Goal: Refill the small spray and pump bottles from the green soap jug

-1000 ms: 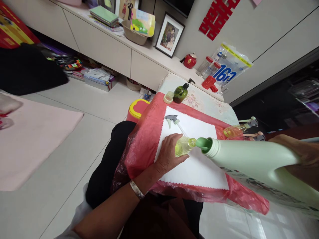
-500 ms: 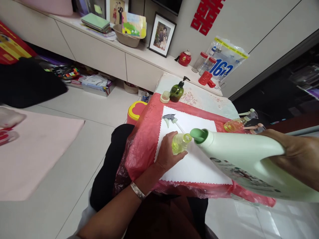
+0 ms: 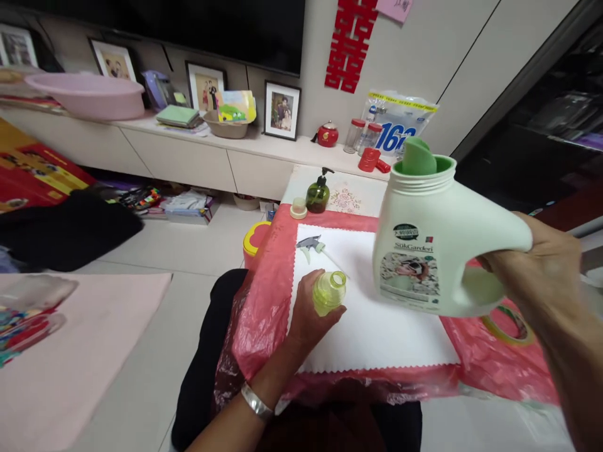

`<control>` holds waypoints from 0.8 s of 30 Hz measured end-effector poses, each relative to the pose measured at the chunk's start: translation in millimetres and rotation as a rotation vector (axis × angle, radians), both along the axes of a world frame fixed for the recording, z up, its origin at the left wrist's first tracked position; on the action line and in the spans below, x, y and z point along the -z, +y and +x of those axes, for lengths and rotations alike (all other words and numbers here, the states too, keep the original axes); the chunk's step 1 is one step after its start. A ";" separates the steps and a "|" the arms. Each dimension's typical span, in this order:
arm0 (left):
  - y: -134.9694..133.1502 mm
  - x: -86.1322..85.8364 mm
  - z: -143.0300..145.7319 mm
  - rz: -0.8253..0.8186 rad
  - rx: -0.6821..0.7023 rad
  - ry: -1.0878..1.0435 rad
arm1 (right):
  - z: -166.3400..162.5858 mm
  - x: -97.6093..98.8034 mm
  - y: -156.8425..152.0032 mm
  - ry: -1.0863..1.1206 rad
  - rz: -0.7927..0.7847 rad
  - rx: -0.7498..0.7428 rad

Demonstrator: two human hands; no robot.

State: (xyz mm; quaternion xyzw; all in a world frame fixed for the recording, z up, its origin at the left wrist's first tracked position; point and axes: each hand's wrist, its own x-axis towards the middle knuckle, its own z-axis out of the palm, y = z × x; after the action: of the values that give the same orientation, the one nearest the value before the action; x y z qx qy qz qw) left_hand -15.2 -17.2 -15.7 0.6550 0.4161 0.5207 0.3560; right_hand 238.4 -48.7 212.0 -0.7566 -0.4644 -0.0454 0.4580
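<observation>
My left hand (image 3: 308, 317) is wrapped round a small clear bottle (image 3: 328, 292) of yellow-green liquid, its mouth uncapped, standing on a white cloth (image 3: 372, 326). My right hand (image 3: 541, 267) grips the handle of a large pale green detergent jug (image 3: 424, 245), held upright in the air to the right of the small bottle. The jug's green spout is open at the top. A grey spray trigger head (image 3: 313, 245) with its tube lies on the cloth behind the small bottle.
The cloth lies on red plastic sheeting (image 3: 264, 301) over a small table. A green pump bottle (image 3: 318, 194) and a cream cap (image 3: 298, 208) stand at the far edge. A tape roll (image 3: 506, 323) lies right. A yellow-lidded bin (image 3: 254, 235) stands left on the floor.
The jug was tipped with its spout at the small bottle's mouth; now it is turned upright and lifted away to the right. My left hand still holds the bottle. The view has tilted upward.
</observation>
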 end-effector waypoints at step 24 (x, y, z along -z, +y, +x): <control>-3.8 -5.4 4.2 -0.095 -0.040 -0.011 | 21.2 116.7 47.9 0.029 -0.014 -0.093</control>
State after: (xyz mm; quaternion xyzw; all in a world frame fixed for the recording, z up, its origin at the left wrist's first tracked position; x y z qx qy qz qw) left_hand -11.0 -20.9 -10.3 0.6260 0.4516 0.5110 0.3783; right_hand 259.6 -0.9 95.4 -0.7381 -0.4926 -0.0096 0.4609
